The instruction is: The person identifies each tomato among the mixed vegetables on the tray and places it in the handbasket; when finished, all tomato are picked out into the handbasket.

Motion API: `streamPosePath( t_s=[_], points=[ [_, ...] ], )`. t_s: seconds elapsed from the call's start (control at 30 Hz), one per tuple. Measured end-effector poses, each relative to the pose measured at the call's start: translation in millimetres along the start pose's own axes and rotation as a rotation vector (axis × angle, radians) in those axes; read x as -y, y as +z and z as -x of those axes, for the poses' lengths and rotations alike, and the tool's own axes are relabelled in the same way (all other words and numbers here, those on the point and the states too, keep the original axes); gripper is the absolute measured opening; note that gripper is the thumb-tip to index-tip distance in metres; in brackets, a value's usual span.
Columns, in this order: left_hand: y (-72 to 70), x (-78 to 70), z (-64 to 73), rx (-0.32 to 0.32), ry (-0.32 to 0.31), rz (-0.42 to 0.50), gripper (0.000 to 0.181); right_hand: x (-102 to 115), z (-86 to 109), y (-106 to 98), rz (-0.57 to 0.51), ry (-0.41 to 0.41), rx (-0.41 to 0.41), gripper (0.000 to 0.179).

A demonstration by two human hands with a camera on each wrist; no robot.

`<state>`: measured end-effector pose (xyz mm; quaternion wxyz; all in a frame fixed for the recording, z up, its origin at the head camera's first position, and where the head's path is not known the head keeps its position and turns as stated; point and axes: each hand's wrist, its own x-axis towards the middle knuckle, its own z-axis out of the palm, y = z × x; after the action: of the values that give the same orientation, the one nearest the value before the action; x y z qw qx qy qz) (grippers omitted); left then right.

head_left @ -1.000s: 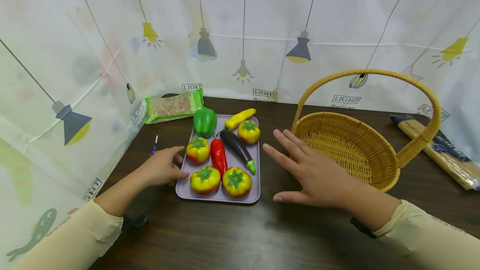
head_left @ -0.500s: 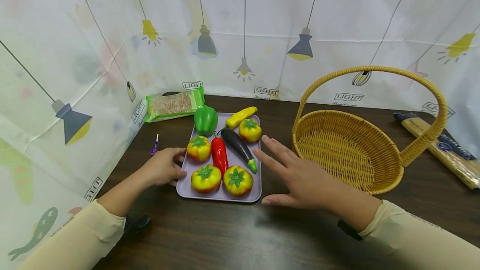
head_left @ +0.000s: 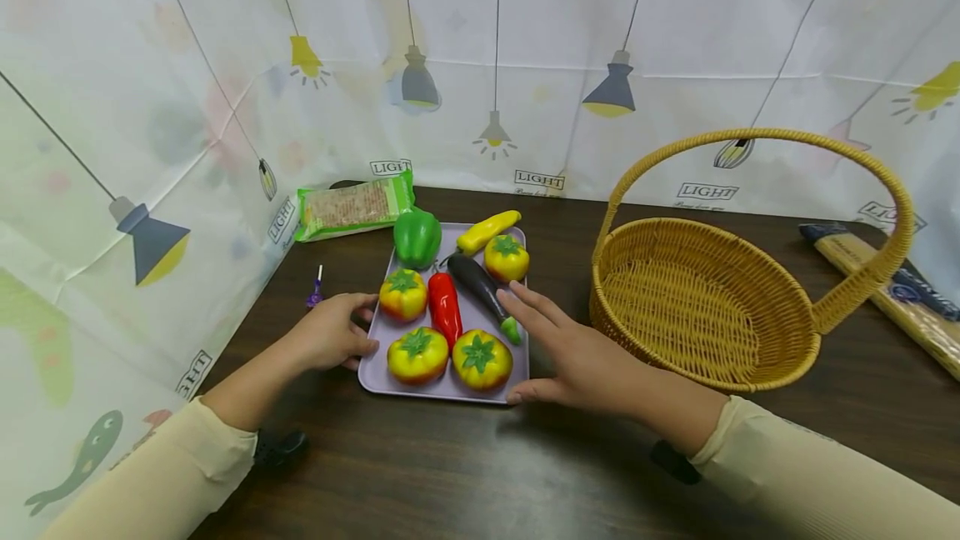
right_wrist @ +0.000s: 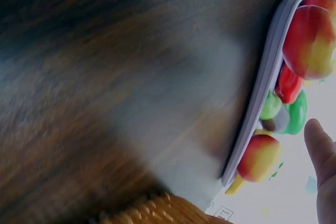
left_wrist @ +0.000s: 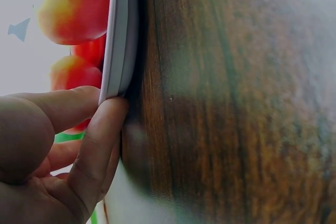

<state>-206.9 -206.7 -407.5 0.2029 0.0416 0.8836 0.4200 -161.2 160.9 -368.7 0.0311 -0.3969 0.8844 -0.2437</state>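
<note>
A lilac tray (head_left: 519, 373) lies on the dark table, carrying a green bell pepper (head_left: 417, 237), a red chili pepper (head_left: 445, 307), an eggplant (head_left: 475, 280), a yellow pepper (head_left: 489, 231) and several yellow-red fruits with green star tops, such as one at the front (head_left: 417, 355). My left hand (head_left: 333, 332) pinches the tray's left rim; the left wrist view shows thumb above and fingers (left_wrist: 100, 140) below the edge. With fingers spread, my right hand (head_left: 585, 361) is at the tray's right side, overlapping its rim in the head view. In the right wrist view one finger (right_wrist: 321, 150) shows beside the tray.
A yellow wicker basket (head_left: 675, 315) with a tall handle stands right of the tray. Behind it to the right lies a pack of noodles (head_left: 892, 290). A green-edged food packet (head_left: 356, 208) is at the back left, a purple-wrapped lollipop (head_left: 315, 297) by the left hand.
My right hand has moved left, from beside the basket to the tray's right edge. My left hand stays at the left rim, and the tray has not visibly shifted on the table.
</note>
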Motion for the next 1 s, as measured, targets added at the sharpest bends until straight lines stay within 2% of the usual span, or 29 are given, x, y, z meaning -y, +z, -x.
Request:
streamPosePath(
  t_s=[0.37, 0.73, 1.0],
  points=[
    [0.9, 1.9, -2.7, 0.01, -0.008, 0.015, 0.076, -3.5, -13.7, 12.8, -0.098, 0.123, 0.102, 0.104],
    [-0.4, -0.1, -1.0, 0.018, -0.016, 0.004, 0.076, -4.8, -21.8, 23.0, -0.166, 0.123, 0.131, 0.101],
    [-0.6, -0.6, -2.3, 0.022, -0.019, -0.001, 0.076, -7.0, -24.4, 28.7, -0.196, 0.093, 0.134, 0.095]
  ],
)
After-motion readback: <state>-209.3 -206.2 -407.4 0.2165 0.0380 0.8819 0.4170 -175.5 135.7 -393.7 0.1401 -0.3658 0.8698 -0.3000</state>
